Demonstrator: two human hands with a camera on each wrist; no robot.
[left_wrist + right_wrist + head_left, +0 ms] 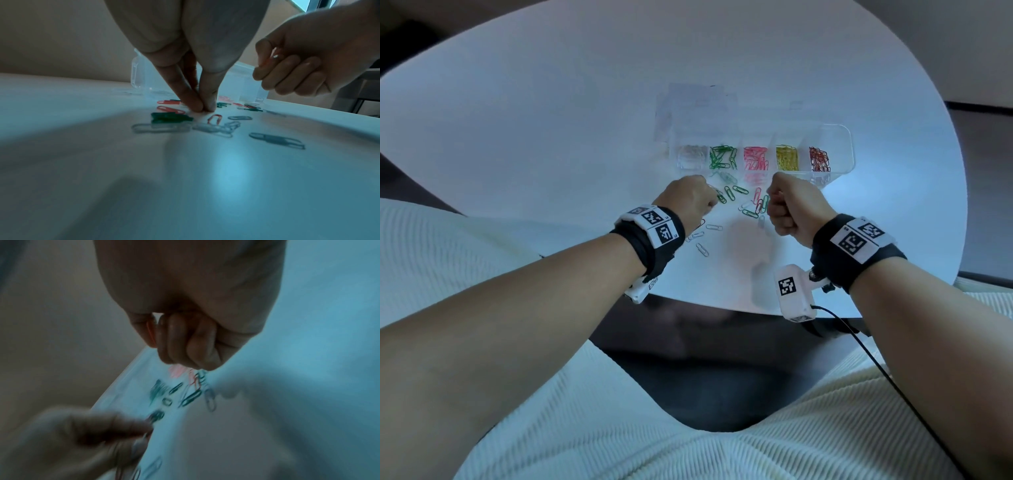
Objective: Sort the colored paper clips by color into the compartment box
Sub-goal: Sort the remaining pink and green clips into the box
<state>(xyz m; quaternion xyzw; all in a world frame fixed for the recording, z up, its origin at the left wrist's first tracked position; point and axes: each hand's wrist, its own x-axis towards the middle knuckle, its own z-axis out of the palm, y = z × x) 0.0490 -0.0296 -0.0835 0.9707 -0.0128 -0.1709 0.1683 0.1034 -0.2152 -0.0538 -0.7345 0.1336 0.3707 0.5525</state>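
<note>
A clear compartment box [835, 137] stands on the white table, holding clear, green [722, 157], pink [755, 158], yellow [786, 157] and dark red [819, 159] paper clips in separate bays. Loose clips [751, 205] in green, red and clear lie in front of it. My left hand [714, 202] has thumb and forefinger tips [197, 107] pressed together on the table among them, beside a green clip [170, 117]. What lies between the tips is hidden. My right hand [774, 202] is curled in a fist just above the table, pinching a red clip [151, 332] against the thumb.
The box's clear lid [695, 102] lies flat behind its left end. Several clear clips [702, 249] are scattered near my left wrist. The round table's [551, 137] near edge [705, 305] runs just behind both wrists, with my lap below.
</note>
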